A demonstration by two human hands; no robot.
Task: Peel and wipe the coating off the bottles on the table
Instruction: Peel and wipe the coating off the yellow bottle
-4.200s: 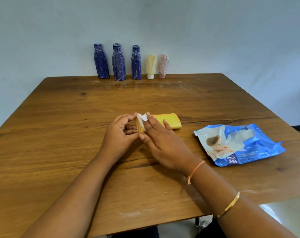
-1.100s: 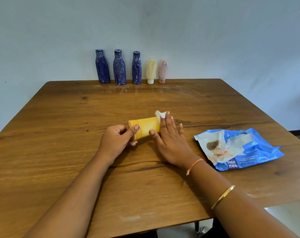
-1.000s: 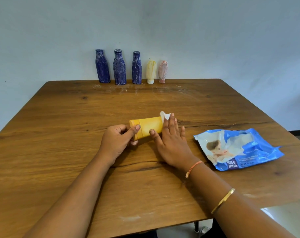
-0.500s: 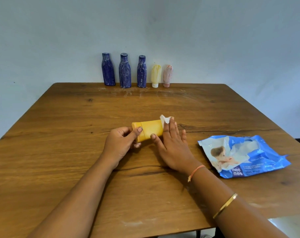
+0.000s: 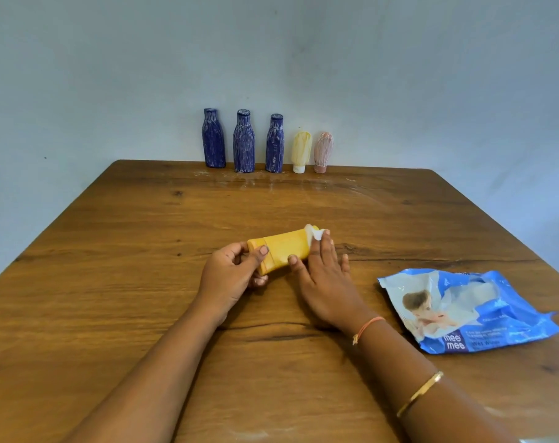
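One bottle in work, five waiting. Yellow bottle [image 5: 284,249] lies on its side on the table [image 5: 143,314], between the two hands. Left hand [image 5: 230,278] grips the cap end, thumb curled over the cap, fingers underneath. Right hand [image 5: 327,279] lies flat, fingers straight and close together, pressing a white wipe [image 5: 316,233] onto the bottle's base end. Its thumb touches the near side of the body.

Change: about four seconds ago the wipe was at the cap end, between both hands, and the body stuck out past the right hand. Now the wipe sits under the right fingertips at the opposite end. Over the last second it has hardly shifted. Reading: one pass along the body is done. The exposed yellow surface looks smooth, with no streaks I can make out. Underside hidden.

Well beyond both hands, in a row, untouched: three blue bottles [image 5: 244,142], pale yellow tube [image 5: 301,150], pink tube [image 5: 323,150], all streaked. Wipe packet [image 5: 463,311] lies to the right of the right hand, apart from it.

Judgement: this bottle is nearly finished, but most of the task remains.
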